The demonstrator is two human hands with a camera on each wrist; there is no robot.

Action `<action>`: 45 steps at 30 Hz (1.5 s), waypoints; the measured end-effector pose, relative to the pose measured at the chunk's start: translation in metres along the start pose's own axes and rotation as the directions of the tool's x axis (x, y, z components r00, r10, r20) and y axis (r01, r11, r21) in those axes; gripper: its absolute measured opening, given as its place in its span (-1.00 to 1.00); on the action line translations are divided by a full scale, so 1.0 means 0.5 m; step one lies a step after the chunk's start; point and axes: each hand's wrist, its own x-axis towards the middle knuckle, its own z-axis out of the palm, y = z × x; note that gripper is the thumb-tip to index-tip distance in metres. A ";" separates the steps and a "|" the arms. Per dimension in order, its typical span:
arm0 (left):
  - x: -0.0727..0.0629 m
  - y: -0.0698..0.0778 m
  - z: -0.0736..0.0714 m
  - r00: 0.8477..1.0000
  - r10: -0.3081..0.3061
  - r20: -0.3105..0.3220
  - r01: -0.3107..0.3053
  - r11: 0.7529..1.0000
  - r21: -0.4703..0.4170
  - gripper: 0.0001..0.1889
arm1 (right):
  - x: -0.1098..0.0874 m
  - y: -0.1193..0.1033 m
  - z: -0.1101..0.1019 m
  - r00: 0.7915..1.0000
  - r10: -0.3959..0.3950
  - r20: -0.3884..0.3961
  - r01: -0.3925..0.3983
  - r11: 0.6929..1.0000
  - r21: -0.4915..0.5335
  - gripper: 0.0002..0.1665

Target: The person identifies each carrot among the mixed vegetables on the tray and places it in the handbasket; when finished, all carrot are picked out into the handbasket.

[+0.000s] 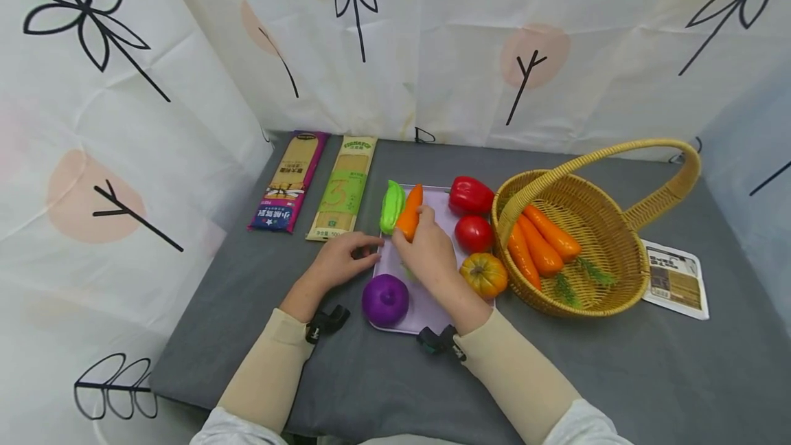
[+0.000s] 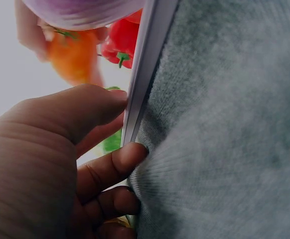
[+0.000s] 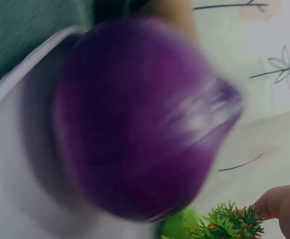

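Note:
My right hand (image 1: 428, 249) pinches an orange carrot (image 1: 410, 213) over the far left part of the lilac tray (image 1: 426, 311). A green ridged vegetable (image 1: 392, 207) lies just left of the carrot. Along the tray's left edge, my left hand (image 1: 342, 263) touches the rim with loosely bent fingers; the left wrist view has its thumb (image 2: 102, 102) against the rim. A purple onion (image 1: 386, 300) sits at the tray's near left corner and fills much of the right wrist view. A red bell pepper (image 1: 471, 196), a tomato (image 1: 474, 233) and a small pumpkin (image 1: 484, 276) line the right side.
Right of the tray stands a wicker basket (image 1: 608, 211) with a tall handle and several carrots (image 1: 544, 246) inside. A white flat package (image 1: 676, 279) lies beyond it. Two noodle packs, one purple (image 1: 289, 183) and one green (image 1: 343, 189), lie at the back left of the grey cloth.

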 end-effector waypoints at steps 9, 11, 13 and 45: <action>0.001 0.002 0.002 1.000 0.015 -0.008 -0.015 1.000 -0.004 -0.68 | -0.047 -0.047 -0.063 0.997 -0.066 -0.049 0.071 0.993 0.089 -0.16; 0.001 0.003 0.001 1.000 0.009 -0.006 -0.009 1.000 -0.003 -0.68 | -0.059 -0.056 -0.079 0.995 -0.072 -0.070 0.078 0.993 0.093 -0.17; 0.001 0.004 -0.001 1.000 0.008 -0.002 -0.008 1.000 -0.003 -0.67 | -0.072 -0.065 -0.096 0.994 -0.068 -0.088 0.077 0.992 0.096 -0.19; -0.001 0.015 -0.001 1.000 -0.029 0.006 0.028 0.999 0.032 -0.66 | -0.276 0.062 -0.327 0.828 -0.090 -0.554 0.320 0.887 0.333 -0.40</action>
